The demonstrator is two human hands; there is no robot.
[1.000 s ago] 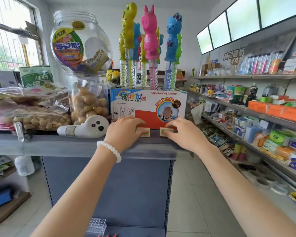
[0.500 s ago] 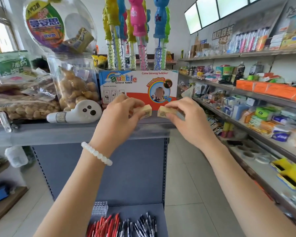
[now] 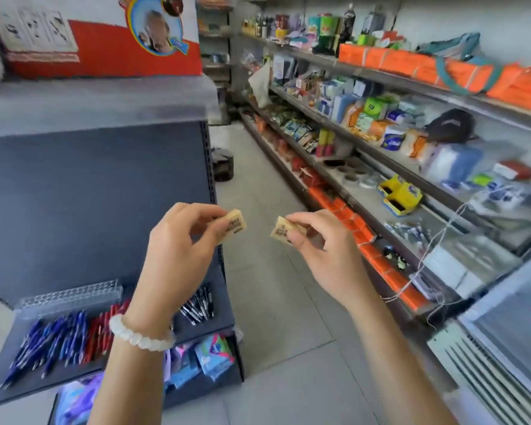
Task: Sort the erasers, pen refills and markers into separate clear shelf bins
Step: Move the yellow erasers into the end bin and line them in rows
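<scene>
The left hand [image 3: 178,250] pinches one tan eraser [image 3: 233,226] and the right hand [image 3: 325,253] pinches a second eraser [image 3: 282,230], the two held apart in mid-air over the floor aisle. At seven o'clock from the hands, blue pens [image 3: 48,342], red pens [image 3: 105,329] and black pens [image 3: 198,305] lie on the lower shelf [image 3: 154,342], with a clear bin [image 3: 69,296] behind them at nine o'clock.

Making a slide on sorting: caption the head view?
Left hand and right hand each pinch a beige eraser above a pen shelf.
</scene>
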